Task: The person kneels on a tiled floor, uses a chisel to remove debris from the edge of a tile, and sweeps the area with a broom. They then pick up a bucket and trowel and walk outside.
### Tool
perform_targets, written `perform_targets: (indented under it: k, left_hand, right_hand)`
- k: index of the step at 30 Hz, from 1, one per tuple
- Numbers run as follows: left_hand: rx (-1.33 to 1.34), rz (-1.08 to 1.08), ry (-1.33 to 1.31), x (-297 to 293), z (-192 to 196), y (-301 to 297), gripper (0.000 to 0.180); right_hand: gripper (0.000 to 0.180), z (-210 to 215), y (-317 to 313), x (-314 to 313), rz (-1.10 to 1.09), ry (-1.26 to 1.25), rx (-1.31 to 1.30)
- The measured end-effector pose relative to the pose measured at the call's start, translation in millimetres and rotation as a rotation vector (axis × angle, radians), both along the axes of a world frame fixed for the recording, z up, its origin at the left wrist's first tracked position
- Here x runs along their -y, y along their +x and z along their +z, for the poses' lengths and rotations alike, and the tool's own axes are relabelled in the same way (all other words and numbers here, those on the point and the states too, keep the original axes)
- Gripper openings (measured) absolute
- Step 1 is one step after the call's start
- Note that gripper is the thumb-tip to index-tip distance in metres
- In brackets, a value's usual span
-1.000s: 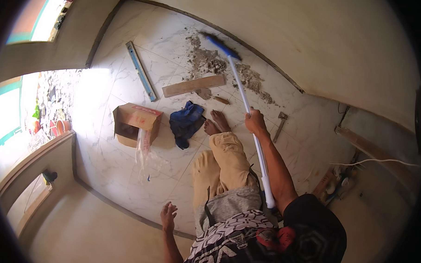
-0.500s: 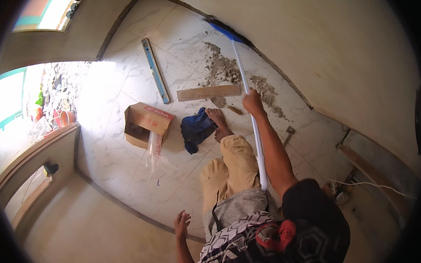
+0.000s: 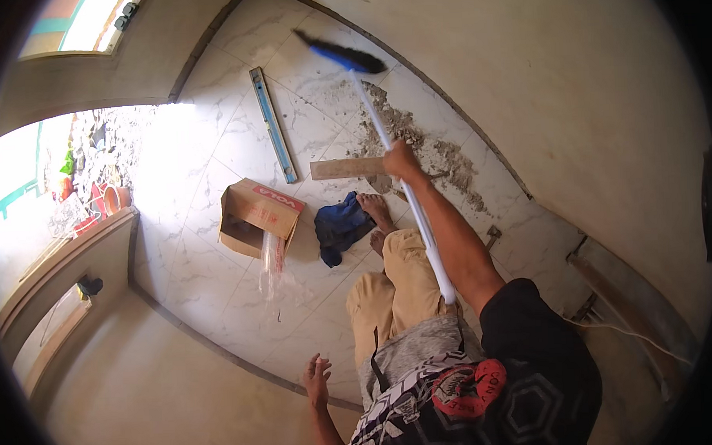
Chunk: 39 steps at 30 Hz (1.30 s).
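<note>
Held the blue-headed broom (image 3: pixel 370 108) slantwise, bristles (image 3: pixel 371 63) at upper middle, handle end just below and right of centre. Clamped the right hand's (image 3: pixel 402 160) fingers round the shaft. Had the left hand (image 3: pixel 318 381) empty at lower middle, fingers bent, slightly apart. Seemed mid-sweep beside the grey rubble (image 3: pixel 400 125), right of upper centre; could not tell bristle contact with the tiled floor (image 3: pixel 312 326). Judged next to need bristles set against the rubble's edge, clear of the wooden board (image 3: pixel 346 169). Farther out, had a dark blue cloth (image 3: pixel 342 227) by 2 bare feet (image 3: pixel 377 210) near centre, an open carton (image 3: pixel 258 214) left of centre, a spirit level (image 3: pixel 272 123) at upper left.
</note>
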<state>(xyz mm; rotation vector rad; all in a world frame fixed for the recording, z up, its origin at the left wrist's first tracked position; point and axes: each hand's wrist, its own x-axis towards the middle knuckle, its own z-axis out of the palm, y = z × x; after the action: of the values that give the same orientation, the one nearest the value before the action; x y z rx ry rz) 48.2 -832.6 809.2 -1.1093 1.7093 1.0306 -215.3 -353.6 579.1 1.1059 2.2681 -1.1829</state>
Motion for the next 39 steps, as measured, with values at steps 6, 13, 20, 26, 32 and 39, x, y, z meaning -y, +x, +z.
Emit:
perform_targets:
  k: [6, 13, 20, 26, 32, 39]
  left_hand:
    - [0.016, -0.008, -0.004, -9.3, -3.1, -17.1, 0.046]
    - [-0.001, -0.049, -0.032, -3.4, 5.4, -34.2, 0.047]
    - [0.039, 0.011, -0.012, 1.2, 1.6, -33.4, 0.047]
    - [0.063, -0.125, 0.059, -25.1, -9.5, -48.3, 0.05]
    - [-0.021, -0.256, 0.041, -32.7, -13.8, -91.1, 0.049]
    - [0.017, -0.28, 0.01, -21.1, -8.6, -87.2, 0.046]
  right_hand:
    - [0.025, 46.5, 35.4, 30.4, 0.071, 0.052, -0.214]
    - [0.025, -54.9, -120.8, -28.1, 0.003, 0.051, -0.169]
    - [0.025, 12.7, 83.1, -6.2, -0.029, -0.028, -0.011]
    - [0.034, 72.1, 154.8, -39.0, -0.089, 0.059, 0.079]
    - [0.043, 61.9, 169.9, -47.0, -0.068, 0.085, 0.193]
    - [0.041, 158.2, 284.9, -48.5, -0.33, 0.014, 0.243]
